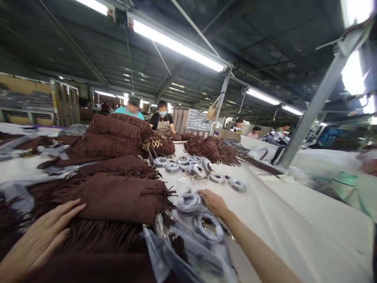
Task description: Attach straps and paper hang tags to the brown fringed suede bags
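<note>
My left hand point(44, 239) lies with its fingers stretched out over the near edge of a dark brown fringed bag point(118, 196), which lies on top of a pile. My right hand point(213, 202) has its fingers bent together at the right edge of a plastic-wrapped coiled strap point(189, 203); the fingertips are partly hidden. Just below that sits a second wrapped coil point(208, 226) with a metal clasp. More plastic-wrapped straps point(191, 247) hang over the pile's right side, near my right forearm.
Several wrapped coils point(172, 168) lie farther up the white tabletop point(282, 220). Tall stacks of fringed brown bags point(110, 137) stand at the back left, with more fringed pieces point(203, 148) at the back middle. Two people point(162, 122) are across the table. A metal post point(318, 102) rises at right.
</note>
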Motion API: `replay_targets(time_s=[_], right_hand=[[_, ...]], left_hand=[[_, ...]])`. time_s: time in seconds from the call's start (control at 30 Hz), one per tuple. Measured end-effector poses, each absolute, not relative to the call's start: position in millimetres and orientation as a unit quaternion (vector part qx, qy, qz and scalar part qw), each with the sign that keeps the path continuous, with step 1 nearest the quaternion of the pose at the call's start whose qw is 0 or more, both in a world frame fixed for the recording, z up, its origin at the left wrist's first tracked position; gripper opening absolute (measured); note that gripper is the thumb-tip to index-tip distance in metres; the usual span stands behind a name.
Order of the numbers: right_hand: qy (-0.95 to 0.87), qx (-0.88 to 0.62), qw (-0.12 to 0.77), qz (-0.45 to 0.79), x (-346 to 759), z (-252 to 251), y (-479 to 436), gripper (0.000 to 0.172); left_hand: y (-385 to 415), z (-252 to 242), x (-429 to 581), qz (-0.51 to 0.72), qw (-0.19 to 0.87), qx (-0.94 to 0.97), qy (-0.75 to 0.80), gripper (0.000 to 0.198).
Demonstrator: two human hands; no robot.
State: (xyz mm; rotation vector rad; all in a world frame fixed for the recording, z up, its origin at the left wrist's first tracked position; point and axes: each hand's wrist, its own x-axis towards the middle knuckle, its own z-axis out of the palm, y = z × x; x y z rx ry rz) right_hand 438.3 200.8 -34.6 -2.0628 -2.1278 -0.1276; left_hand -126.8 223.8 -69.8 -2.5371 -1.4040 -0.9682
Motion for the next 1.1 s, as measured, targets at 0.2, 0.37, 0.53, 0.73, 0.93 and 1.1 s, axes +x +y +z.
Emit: replay_targets(time_s=[0.2, 0.37, 0.53, 0.73, 0.93, 1.1], right_hand=[[-0.692, -0.714, 0.063, -0.085, 377, 0, 154, 0.027], [-0.694, -0.713, 0.034, -0.095, 359, 38, 108, 0.019], [-0.731, -0.679, -0.022, -0.068, 302, 29, 101, 0.034], [-0.692, -0.713, -0.029, -0.11, 276, 37, 94, 0.022], [-0.713, -0.682, 0.014, -0.161, 251, 20, 14, 0.037], [-0.786, -0.588, 0.071, -0.175, 214, -50, -52, 0.05]], left_hand=[[201, -46, -110, -0.273, 0.094, -0.841, -0.458, 0.05], [195, -25, -107, -0.209, 0.075, -0.857, -0.466, 0.051], [176, -2, -101, -0.212, 0.039, -0.849, -0.483, 0.048], [79, 42, -92, -0.324, -0.12, -0.853, -0.391, 0.035], [11, 49, -48, -0.325, -0.531, -0.695, -0.361, 0.042], [9, 34, -12, -0.411, -0.659, -0.552, -0.304, 0.042]])
